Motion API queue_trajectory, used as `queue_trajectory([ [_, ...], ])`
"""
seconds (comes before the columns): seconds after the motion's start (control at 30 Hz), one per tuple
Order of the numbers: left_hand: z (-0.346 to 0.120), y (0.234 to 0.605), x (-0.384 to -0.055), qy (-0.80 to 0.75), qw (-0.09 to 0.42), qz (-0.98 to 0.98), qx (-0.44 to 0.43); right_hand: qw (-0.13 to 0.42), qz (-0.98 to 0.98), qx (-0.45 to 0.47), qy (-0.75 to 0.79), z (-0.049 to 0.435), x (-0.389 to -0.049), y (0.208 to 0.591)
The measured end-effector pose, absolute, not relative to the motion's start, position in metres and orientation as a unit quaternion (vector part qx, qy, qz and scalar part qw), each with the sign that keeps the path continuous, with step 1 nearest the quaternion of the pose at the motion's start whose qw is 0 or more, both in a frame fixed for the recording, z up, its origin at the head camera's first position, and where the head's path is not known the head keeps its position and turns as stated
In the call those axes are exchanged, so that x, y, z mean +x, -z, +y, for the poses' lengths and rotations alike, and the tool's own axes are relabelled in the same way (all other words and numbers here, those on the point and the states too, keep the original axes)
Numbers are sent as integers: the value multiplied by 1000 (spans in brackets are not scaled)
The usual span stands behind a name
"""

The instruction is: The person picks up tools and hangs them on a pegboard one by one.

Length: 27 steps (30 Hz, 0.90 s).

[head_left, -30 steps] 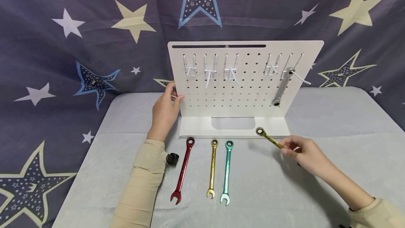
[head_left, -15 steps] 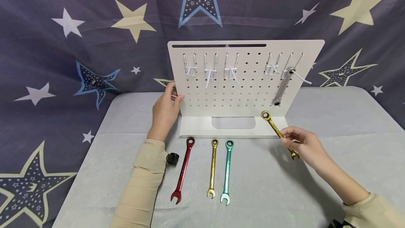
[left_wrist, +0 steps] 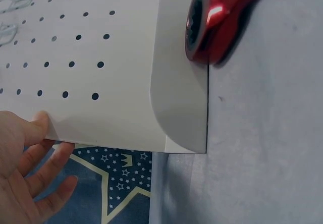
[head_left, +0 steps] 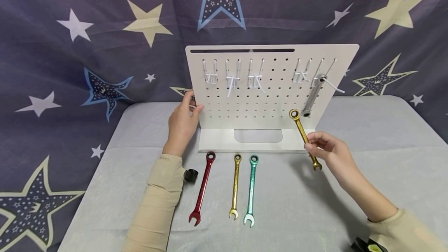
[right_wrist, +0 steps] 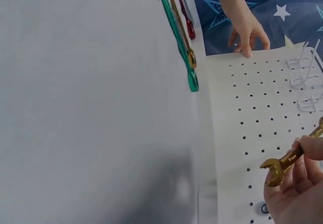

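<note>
My right hand (head_left: 330, 153) pinches a gold combination wrench (head_left: 300, 127) near its lower part, ring end up and tilted left, in front of the white pegboard (head_left: 252, 106). The wrench's open end (right_wrist: 275, 171) sticks out past the fingers in the right wrist view. My left hand (head_left: 182, 123) grips the board's left edge, thumb on the front face and fingers behind it; in the left wrist view some fingers (left_wrist: 53, 183) show past the edge. A silver wrench (head_left: 313, 96) hangs on the rightmost white hook (head_left: 332, 84). Several other hooks (head_left: 254, 81) carry nothing.
On the grey cloth before the board lie a red wrench (head_left: 202, 189), a second gold wrench (head_left: 235, 186) and a green wrench (head_left: 251, 189), ring ends toward the board. A flat base (head_left: 217, 137) juts forward under the board. A star-patterned curtain (head_left: 105, 49) hangs behind.
My right hand has raised the gold wrench off the table area and tipped it more upright, its ring end now before the board's lower right. The left hand has not moved.
</note>
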<state>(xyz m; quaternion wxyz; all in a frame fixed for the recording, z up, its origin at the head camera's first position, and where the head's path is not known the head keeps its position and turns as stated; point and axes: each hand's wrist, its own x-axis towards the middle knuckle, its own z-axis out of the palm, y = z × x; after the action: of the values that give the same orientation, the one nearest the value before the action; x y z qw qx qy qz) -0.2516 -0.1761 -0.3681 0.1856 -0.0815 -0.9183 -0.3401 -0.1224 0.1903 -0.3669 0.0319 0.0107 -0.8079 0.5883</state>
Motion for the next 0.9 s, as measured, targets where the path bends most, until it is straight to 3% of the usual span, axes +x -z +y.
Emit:
queue_trajectory([
  [0.9,-176,370,-253,339,190,-918,-81,98,-621,60,-775,174,-138,346],
])
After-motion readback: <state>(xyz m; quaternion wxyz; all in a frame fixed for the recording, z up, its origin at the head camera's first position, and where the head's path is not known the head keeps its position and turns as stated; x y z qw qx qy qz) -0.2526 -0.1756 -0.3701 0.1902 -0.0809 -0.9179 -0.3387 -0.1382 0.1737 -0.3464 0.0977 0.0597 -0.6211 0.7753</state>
